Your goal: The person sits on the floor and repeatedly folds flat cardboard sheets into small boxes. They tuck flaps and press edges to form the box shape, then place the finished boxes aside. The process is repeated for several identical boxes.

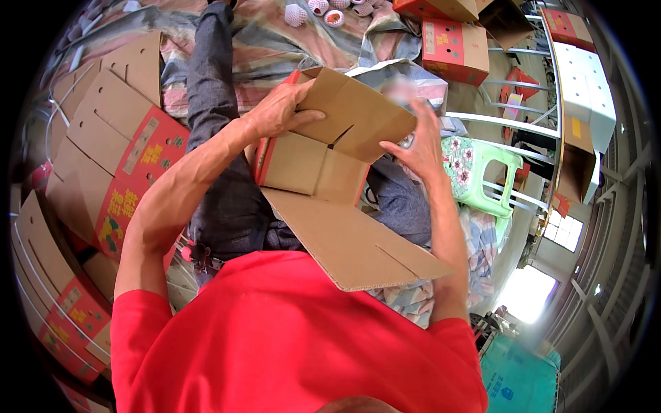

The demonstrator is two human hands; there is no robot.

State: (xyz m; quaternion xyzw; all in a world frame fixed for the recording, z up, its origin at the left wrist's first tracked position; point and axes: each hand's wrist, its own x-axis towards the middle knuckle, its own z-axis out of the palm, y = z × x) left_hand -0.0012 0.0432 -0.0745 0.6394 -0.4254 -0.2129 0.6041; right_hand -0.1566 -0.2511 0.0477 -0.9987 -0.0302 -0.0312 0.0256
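Two hands work on one cardboard box [323, 168] held up over the lap of a person in a red shirt [289, 337] and grey trousers [227, 158]. The left hand [279, 110] grips the box's upper flap at its left edge, fingers curled over the cardboard and thumb lying along the flap's face. The right hand [416, 144] is spread wide, fingers extended, its fingertips pressing against the right edge of that same flap, so the box sits between both hands. A long lower flap hangs open toward the person's chest, and the box's red printed outside shows only as a thin strip on its left side. At the left, a stack of flattened red-and-brown cartons [103, 172] lies on the floor beside the person's leg. Past the box, a striped cloth [275, 41] covers the floor, with fruit in white foam netting [317, 10] resting near its far edge. Finished red boxes [454, 45] stand at the far right, and a green plastic stool [478, 172] sits just beyond the right hand.
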